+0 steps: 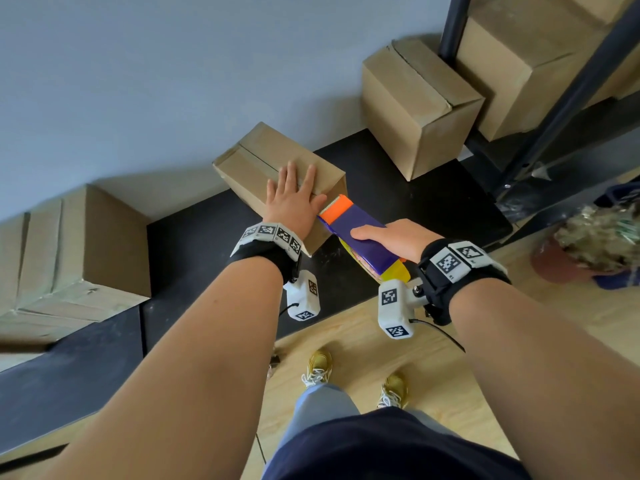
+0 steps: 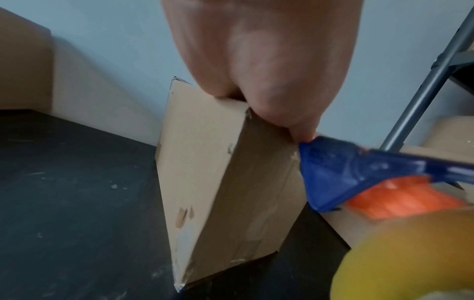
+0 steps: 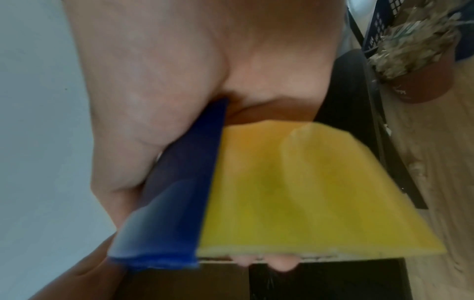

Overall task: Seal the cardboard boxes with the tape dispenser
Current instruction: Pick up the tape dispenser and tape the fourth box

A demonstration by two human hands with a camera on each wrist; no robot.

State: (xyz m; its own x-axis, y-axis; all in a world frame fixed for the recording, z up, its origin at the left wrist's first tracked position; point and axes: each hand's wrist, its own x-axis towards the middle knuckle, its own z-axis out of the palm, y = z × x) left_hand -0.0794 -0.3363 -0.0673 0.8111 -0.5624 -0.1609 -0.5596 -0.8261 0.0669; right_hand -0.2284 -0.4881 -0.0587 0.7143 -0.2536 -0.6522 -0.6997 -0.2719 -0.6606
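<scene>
L hand [image 1: 294, 199] lies flat, fingers [image 1: 290, 174] straight, pinning the box [image 1: 256, 161] at desk [image 1: 194, 244] centre, 12 o'clock from the person; R hand [image 1: 398, 237] grips the dispenser [image 1: 356, 230], nose at the box's near top edge, by the L thumb. Judgement: strip just starting, no fresh tape visible along this top seam, so it's unsealed; box at 2 o'clock [image 1: 415, 109] looks closed, the 9 o'clock one [image 1: 69, 251] shows tape, other sealing unclear. No brand or text readable, only square markers on wrist bands [image 1: 273, 235].
</scene>
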